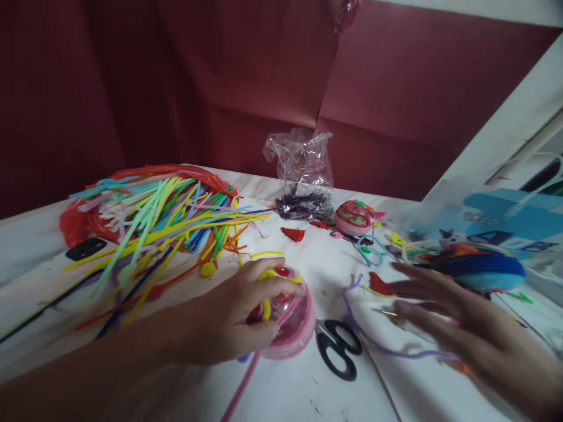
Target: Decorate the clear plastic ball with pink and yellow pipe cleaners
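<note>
My left hand (237, 310) grips a round pink fuzzy piece (303, 328), its fingers over the top and thumb at the side. The piece has a clear shiny middle and yellow and red decorations near my fingers. A pink pipe cleaner (241, 390) runs across it and down towards me. My right hand (466, 328), slightly blurred, hovers over the table with fingers stretched out. Beside its fingertips lie a red fuzzy piece (380, 285) and a small metallic tip (389, 313), the rest of which is hidden. A purple pipe cleaner (387, 350) curves beneath that hand.
Black-handled scissors (338, 349) lie between my hands. A heap of coloured pipe cleaners (176, 217) spreads at left, near a phone (90, 248). Behind stand a clear plastic bag (303, 170) and a decorated pink ball (354, 217). A blue fuzzy bundle (488, 269) sits at right.
</note>
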The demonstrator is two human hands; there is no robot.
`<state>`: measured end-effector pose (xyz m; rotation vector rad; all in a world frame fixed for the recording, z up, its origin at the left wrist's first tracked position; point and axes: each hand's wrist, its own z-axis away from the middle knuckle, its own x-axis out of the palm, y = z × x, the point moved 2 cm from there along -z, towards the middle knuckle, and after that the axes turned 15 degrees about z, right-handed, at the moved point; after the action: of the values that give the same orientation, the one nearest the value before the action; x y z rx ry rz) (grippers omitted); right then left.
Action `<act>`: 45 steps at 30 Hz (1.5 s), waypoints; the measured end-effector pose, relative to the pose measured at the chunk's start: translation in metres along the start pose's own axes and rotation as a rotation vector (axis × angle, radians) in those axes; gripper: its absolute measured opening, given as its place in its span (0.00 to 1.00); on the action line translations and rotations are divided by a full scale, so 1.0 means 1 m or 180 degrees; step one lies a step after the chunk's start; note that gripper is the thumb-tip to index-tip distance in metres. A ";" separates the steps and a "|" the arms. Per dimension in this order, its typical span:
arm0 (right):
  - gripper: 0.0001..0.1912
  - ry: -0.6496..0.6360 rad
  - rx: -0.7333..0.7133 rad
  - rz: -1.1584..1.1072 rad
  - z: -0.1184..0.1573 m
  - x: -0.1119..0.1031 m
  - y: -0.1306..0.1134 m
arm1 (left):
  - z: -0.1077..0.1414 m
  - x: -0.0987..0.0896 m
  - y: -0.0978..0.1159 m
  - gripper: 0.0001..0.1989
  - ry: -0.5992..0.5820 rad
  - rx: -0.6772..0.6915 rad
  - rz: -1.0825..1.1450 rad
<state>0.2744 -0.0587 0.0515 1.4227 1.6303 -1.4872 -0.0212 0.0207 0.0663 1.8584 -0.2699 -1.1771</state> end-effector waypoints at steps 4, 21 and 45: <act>0.39 -0.1134 -0.0131 -0.1503 -0.012 0.030 -0.079 | -0.003 0.001 -0.001 0.25 -0.0094 0.0080 0.0044; 0.36 -0.2474 -0.0561 -0.3019 -0.022 0.056 -0.105 | -0.005 0.008 -0.011 0.39 0.0223 0.0011 0.0708; 0.32 -0.2621 -0.0660 -0.2963 -0.016 0.050 -0.103 | -0.018 0.017 0.001 0.38 0.0056 0.0305 0.0741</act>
<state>0.1694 -0.0108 0.0523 -0.2003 1.8192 -1.8983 0.0025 0.0204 0.0588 1.8616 -0.5262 -1.0025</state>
